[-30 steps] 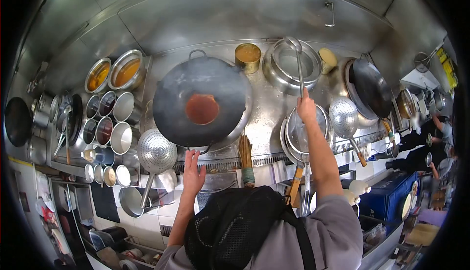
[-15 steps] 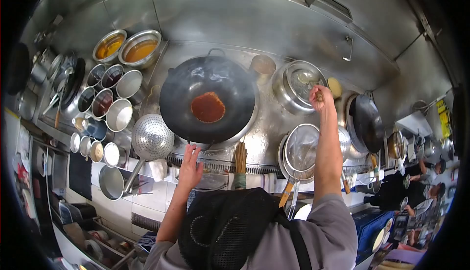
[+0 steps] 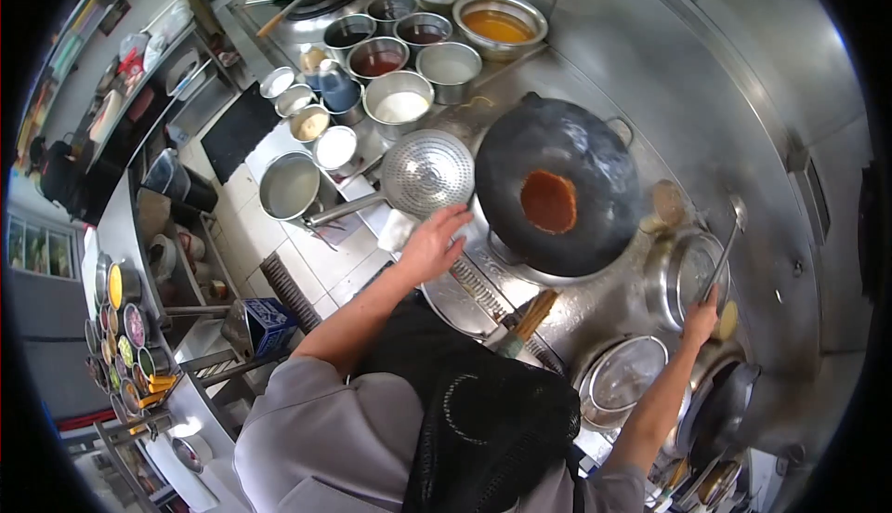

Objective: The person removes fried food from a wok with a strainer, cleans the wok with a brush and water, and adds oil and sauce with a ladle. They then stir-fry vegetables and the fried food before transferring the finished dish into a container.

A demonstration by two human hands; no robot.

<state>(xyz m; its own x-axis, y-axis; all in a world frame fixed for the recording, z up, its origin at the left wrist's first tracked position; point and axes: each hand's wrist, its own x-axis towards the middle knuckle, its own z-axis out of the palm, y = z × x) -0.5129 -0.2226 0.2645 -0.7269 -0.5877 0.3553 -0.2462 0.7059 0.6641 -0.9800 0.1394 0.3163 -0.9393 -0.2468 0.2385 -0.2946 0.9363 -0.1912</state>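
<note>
A large black wok (image 3: pixel 557 197) with a pool of red-orange sauce at its centre sits on the steel range. My left hand (image 3: pixel 433 243) rests with fingers spread on the range edge, just left of the wok and beside the round perforated strainer (image 3: pixel 427 174). My right hand (image 3: pixel 699 318) grips the long handle of a metal ladle (image 3: pixel 728 239), whose bowl points up toward the back wall, over a steel pot (image 3: pixel 688 276).
Several steel bowls of sauces and seasonings (image 3: pixel 400 104) crowd the far left of the range. A bamboo brush (image 3: pixel 525 320) lies at the front edge. A wire skimmer on a pot (image 3: pixel 621 378) and another dark wok (image 3: pixel 720 411) sit at right. Tiled floor (image 3: pixel 307 262) lies below.
The view has swung sharply left and tilted. My right hand with the ladle stays over the steel pot; my left hand has shifted from the wok's front handle toward the strainer.
</note>
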